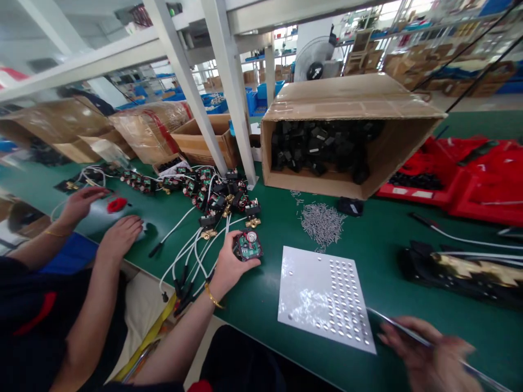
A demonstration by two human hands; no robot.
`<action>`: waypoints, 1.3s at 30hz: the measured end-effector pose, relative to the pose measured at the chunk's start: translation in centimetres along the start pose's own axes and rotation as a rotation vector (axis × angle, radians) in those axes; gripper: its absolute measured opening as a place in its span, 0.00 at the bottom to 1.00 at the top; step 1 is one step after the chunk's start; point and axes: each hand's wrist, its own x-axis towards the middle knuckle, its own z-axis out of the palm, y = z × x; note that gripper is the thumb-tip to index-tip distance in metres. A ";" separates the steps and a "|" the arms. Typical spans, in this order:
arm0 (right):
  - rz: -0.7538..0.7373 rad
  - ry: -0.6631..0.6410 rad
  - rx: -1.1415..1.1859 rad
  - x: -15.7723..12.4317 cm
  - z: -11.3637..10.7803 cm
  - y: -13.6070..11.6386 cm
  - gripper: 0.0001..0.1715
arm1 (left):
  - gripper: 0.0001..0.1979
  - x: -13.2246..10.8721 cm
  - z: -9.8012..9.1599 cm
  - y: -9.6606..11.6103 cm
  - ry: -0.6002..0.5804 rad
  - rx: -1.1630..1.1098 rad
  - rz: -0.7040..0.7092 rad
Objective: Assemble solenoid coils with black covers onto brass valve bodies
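My left hand [229,261] grips a small black housing with a green circuit board [250,246] by its sides, a round silvery part on top. Slightly blurred, my right hand [429,348] is closed around a long thin metal tool [402,328]; whether it is tweezers I cannot make out. The tool's bent tip lies by the right edge of a white plate [302,294], which carries rows of small shiny round pieces [345,305]. Behind the plate lies a heap of small metal screws or pins [322,223]. Similar board units with brass fittings and white cables [208,198] are piled left of my left hand.
A tilted cardboard box [355,185] of black parts stands behind the screws, near a metal post [232,71]. Red bins [486,190] and a black holder with brass parts [461,272] are at right. At left, a co-worker's hands [118,237] work near a red piece [116,205].
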 end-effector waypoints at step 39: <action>-0.161 -0.214 -0.353 -3.0 5.3 1.2 0.16 | 0.46 -2.6 7.7 3.3 -1.155 0.025 0.143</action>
